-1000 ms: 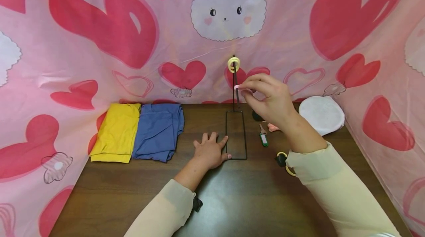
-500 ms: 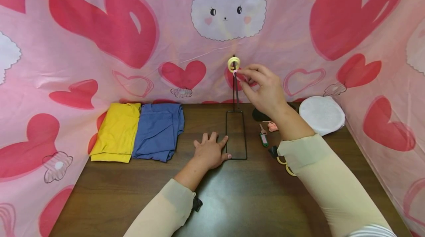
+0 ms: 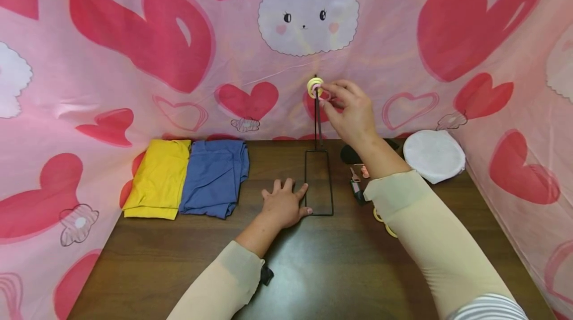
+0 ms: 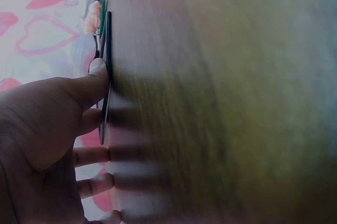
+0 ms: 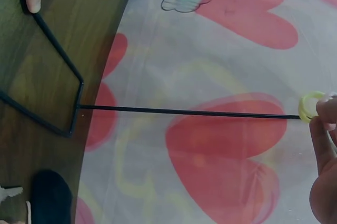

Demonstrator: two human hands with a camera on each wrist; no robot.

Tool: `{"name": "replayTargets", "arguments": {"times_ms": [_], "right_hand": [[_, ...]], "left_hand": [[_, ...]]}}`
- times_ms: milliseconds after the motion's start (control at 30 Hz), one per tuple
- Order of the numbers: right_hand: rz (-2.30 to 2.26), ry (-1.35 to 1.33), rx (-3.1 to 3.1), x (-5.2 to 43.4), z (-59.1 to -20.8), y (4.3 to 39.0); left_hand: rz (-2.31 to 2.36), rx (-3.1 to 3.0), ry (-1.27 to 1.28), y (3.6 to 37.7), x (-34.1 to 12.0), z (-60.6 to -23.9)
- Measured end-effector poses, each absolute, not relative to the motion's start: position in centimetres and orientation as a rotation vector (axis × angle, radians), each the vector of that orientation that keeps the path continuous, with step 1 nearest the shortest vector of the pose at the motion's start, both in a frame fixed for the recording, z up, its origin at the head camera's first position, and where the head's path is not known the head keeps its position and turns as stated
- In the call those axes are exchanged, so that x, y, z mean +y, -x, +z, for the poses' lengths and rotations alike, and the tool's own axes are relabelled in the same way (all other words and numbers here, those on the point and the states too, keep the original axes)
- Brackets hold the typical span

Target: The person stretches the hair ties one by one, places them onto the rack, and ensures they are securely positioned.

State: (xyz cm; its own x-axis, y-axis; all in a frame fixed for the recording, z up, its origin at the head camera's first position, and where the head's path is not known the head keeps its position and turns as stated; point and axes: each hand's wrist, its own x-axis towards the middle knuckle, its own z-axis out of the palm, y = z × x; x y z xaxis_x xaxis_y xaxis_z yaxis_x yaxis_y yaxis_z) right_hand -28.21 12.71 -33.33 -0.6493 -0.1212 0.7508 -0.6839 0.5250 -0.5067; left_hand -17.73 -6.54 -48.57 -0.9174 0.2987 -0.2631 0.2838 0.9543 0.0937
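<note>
Pinched between thumb and fingertips of the right hand [image 3: 351, 111]: a small pink ring [image 3: 323, 94], held against the top of a thin black wire stand [image 3: 318, 111], touching the yellow ring [image 3: 315, 87] already hung there. Forearm raised, cream sleeve. Left hand [image 3: 284, 205], fingers straight and flat on the dark wood-grain table [image 3: 322, 270], thumb against the stand's rectangular base. Far left of it: folded yellow cloth [image 3: 156, 178], blue cloth [image 3: 215, 175]. Backdrop: pink heart-print fabric [image 3: 134, 61].

Left wrist view: fingers spread on the table [image 4: 221, 103], thumb tip touching the black wire [image 4: 107, 50].

Right wrist view: straight rod [image 5: 189, 112] ending at the yellow ring [image 5: 309, 106] beside the fingertips [image 5: 324, 113]; the pink ring is hidden.
</note>
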Motion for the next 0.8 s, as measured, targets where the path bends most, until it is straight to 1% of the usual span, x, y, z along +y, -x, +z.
{"name": "replayTargets", "arguments": {"times_ms": [233,600,800], "right_hand": [[1.116,-0.645,-2.092,13.3,-34.4,28.0],[1.122,-0.662,-2.150,15.5,-36.4,24.9],[1.084,-0.723,-2.146,16.5,-37.5,23.6]], "left_hand": [[0.067,2.834,-0.434,17.8,-6.5,-48.6],[0.073,2.848,-0.440,17.7,-6.6,-48.6],[0.067,2.849,-0.445,17.8,-6.7,-48.8]]}}
